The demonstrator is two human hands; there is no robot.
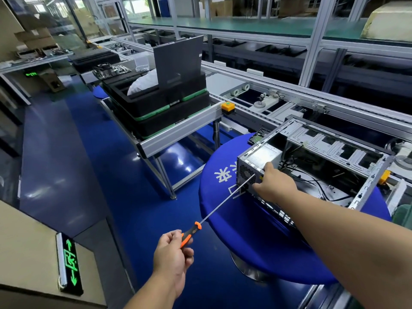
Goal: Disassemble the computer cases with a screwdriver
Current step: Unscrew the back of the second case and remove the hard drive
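The case (312, 161) is lying on its side on the blue round table (256, 241), open face up, its rear end hanging toward the person, probably so the rear screws are reachable from the standing spot. The side panel is already off, so the inside is showing: cables (312, 177), drive bays, and the power supply (263, 156) sitting in the near rear corner. The right hand (274, 184) is resting on that corner, thumb over the top edge and fingers curled round the rear face near the screw, apparently bracing the case and steadying the tip. The left hand (171, 253) is gripping the orange-black handle of the screwdriver (223, 208), whose long shaft is reaching up to the rear panel beside the fan grille; the tip is hidden by the right fingers, so I cannot tell if it is seated in a screw. Likely step: backing out a power supply screw. The long shaft could be wobbling off the head, hence the guiding hand. Around: a conveyor (278, 101) is running behind the table, black trays (160, 108) are stacked on a side frame to the left with a dark panel (178, 61) standing in them, and a motherboard (111, 70) is lying farther back. Nothing is blocking the screwdriver's line.
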